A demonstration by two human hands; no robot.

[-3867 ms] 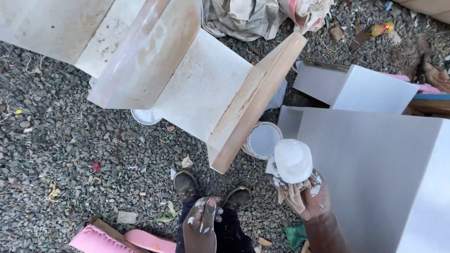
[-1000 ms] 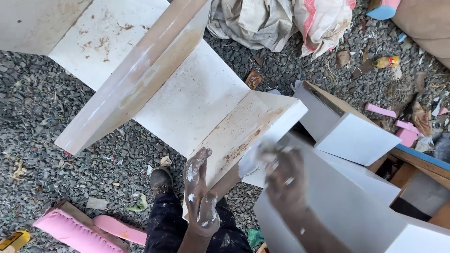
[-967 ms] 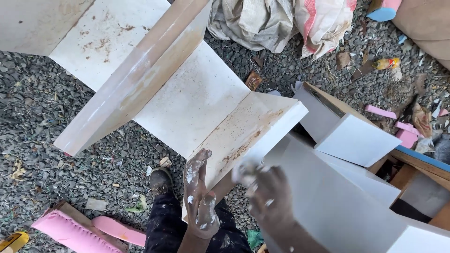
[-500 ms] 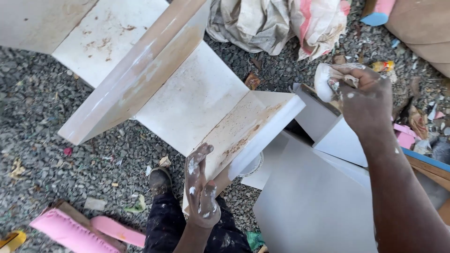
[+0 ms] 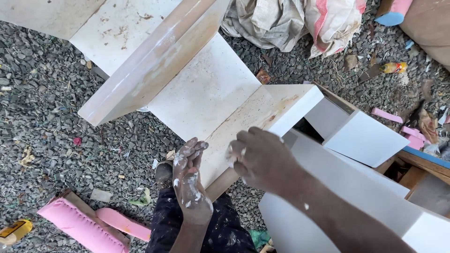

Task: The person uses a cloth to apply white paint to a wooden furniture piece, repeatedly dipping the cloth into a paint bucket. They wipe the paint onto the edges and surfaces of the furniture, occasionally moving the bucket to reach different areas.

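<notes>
The white shelf unit (image 5: 206, 89) stands on the gravel ground (image 5: 47, 117), seen from above, its boards smeared and stained; one slanted board (image 5: 154, 61) runs across the upper left, and a lower board (image 5: 262, 117) reaches toward the right, its near edge just ahead of both hands.

The left hand (image 5: 192, 187), spattered with white filler, is held edge-up with its fingers (image 5: 190, 150) straight and pressed together, grasping nothing; the fingertips lie at the near edge of the lower board, though I cannot tell whether they touch it. The right hand (image 5: 262, 159) hangs over the same board's near end, back of the hand upward, its fingers (image 5: 239, 152) curled under and white-dusted at the tips; the palm side is hidden, so I cannot tell whether they grip anything or press on the board.

Just right of the hands lie grey-white panels (image 5: 356, 136), one under the right forearm; a heap of cloth and sacking (image 5: 290, 23) lies beyond the unit; pink foam pieces (image 5: 84, 225) lie on the gravel at lower left, with a yellow object (image 5: 14, 230) beside them; the person's dark, paint-flecked trousers (image 5: 164, 229) show below the left hand.
</notes>
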